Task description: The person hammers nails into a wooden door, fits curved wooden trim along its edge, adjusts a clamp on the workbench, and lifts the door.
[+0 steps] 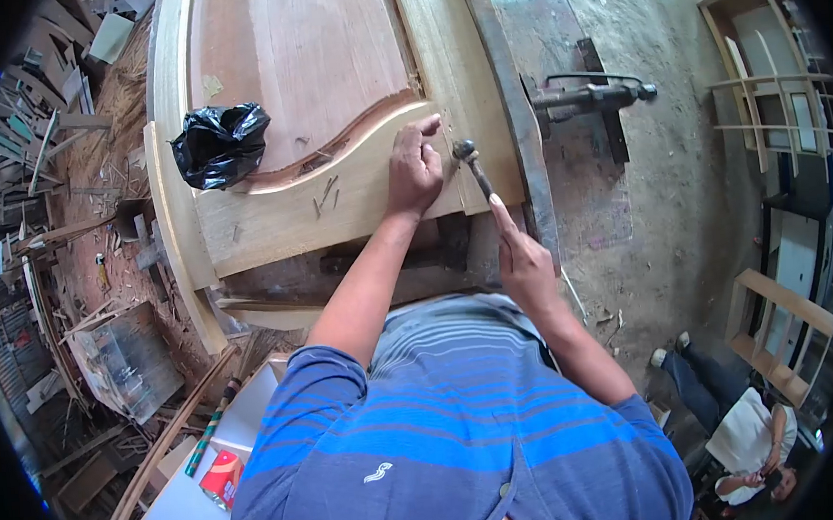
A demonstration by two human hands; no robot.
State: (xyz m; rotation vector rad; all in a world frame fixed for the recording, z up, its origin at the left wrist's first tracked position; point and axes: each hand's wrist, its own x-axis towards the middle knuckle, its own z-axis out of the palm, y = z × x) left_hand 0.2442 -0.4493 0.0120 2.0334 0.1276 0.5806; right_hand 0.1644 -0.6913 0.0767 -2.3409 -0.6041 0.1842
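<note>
One large wooden panel (pixel 304 52) is laid flat on the stained surface (pixel 559 13); its pale frame is joined around one broad, reddish-brown inset, and its near side is shaped by one curved rail (pixel 336 184), edged by a darker groove where small bits of debris are caught; a seam is seen between this rail and the pale upright at the right. One other person (pixel 746 430) is seen well apart, at the lower right. One metal clamp (pixel 583 99) is seen beyond the panel's right edge; one black plastic bag (pixel 222 146), crumpled and open at the top, is set on the panel's left part, partly over the rail.

Two hands are held over the near right part of the panel; the hammer (pixel 476 169), one in number, is grasped by the right hand (pixel 525 265), with the index finger laid along the handle and the head held just beside the seam; the left hand (pixel 416 169) is held near the seam with its fingers partly curled, and whether anything is pinched in it cannot be told. Three loose nails (pixel 328 195) are seen grouped on the rail, between the bag and the left hand; one more thin piece (pixel 236 233) is seen nearer the left corner.
</note>
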